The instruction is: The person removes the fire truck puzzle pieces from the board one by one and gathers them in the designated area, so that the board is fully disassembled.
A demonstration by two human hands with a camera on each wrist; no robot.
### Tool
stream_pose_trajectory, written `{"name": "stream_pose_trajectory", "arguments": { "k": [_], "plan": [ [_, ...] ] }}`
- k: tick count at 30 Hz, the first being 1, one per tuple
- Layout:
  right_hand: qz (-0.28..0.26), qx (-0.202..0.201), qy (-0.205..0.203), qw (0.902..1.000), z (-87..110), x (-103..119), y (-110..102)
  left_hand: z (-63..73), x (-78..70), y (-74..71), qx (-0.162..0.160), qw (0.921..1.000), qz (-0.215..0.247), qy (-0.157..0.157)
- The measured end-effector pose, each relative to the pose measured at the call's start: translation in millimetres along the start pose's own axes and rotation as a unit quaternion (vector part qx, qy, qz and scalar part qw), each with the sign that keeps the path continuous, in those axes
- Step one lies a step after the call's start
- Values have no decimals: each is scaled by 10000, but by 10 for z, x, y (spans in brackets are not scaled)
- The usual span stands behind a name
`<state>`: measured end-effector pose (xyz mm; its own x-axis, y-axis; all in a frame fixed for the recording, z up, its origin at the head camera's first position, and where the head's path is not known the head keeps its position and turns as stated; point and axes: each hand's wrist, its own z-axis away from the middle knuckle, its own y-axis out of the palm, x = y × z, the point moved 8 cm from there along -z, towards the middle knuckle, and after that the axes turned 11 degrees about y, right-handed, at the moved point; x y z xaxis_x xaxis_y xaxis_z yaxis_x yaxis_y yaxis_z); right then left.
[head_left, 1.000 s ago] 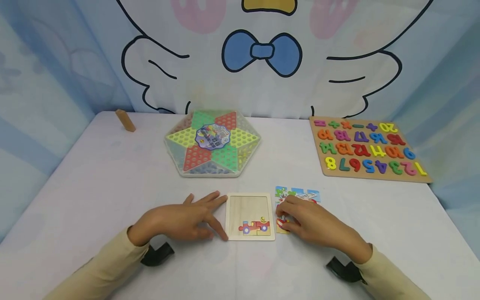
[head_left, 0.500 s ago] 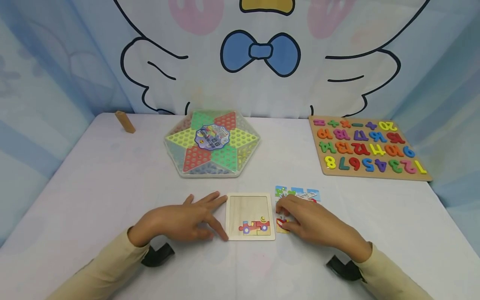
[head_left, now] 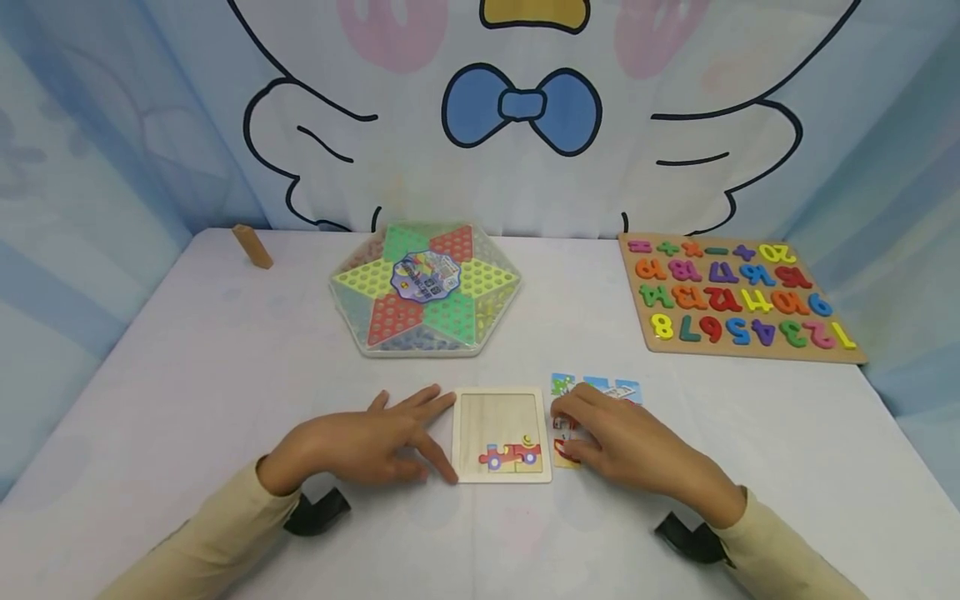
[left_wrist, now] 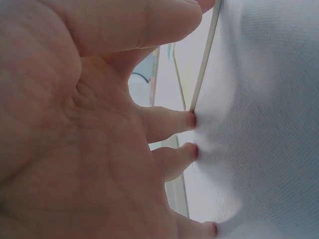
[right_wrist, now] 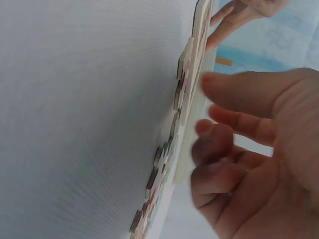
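My left hand (head_left: pixel 367 443) lies with spread fingers at the left side of a square wooden puzzle tray (head_left: pixel 480 417). Its fingertips touch the tray's edge and the table in the left wrist view. Joined jigsaw pieces (head_left: pixel 517 454) with a red truck picture sit in the tray's lower right. Just right of the tray, my right hand (head_left: pixel 633 446) is over a group of loose jigsaw pieces (head_left: pixel 600 386), hiding many of them. Thumb and fingers are bent but apart, with nothing seen between them. In the right wrist view the pieces (right_wrist: pixel 159 172) lie flat, beyond the fingers.
A hexagonal Chinese checkers set (head_left: pixel 425 325) lies behind the tray. At the back right is a wooden number puzzle board (head_left: pixel 652 340) with colourful numerals. A small wooden block (head_left: pixel 252 247) is at the far left corner. A printed curtain (head_left: pixel 525 192) hangs behind the table.
My right hand's index finger and thumb have spread slightly apart over the loose pieces, showing more of them. My left hand and the tray stay in place.
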<state>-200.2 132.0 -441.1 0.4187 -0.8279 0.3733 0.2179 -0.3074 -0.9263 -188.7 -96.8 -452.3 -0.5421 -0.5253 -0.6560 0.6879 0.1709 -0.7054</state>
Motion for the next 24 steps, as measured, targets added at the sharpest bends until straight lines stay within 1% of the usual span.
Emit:
{"name": "stream_pose_trajectory", "arguments": {
  "k": [4, 6, 8, 12, 16, 18, 20, 24],
  "plan": [
    [-204, -453, -286, 9984, 3, 65, -87, 1, 1, 1, 14, 10000, 6, -33],
    [-155, -512, -419, 9977, 5, 107, -113, -1, 2, 3, 19, 10000, 12, -46],
    [-58, -405, -543, 9977, -7, 170, -112, -5, 4, 5, 25, 10000, 13, -48],
    [183, 16, -856, 9962, -72, 378, -56, -11, 3, 10, 24, 10000, -29, -13],
    [568, 202, -1399, 9883, -136, 637, 43, -8, -4, 12, 15, 10000, -24, 79],
    [720, 235, -1555, 9849, -153, 728, 92, -4, -2, 14, 4, 9999, -6, 117],
    [818, 283, -1552, 9841, -163, 768, 131, -3, -4, 14, 3, 9999, 12, 140],
    [758, 496, -1230, 9883, -190, 772, 171, -2, 7, 5, 6, 10000, -38, 80]
  ]
}}
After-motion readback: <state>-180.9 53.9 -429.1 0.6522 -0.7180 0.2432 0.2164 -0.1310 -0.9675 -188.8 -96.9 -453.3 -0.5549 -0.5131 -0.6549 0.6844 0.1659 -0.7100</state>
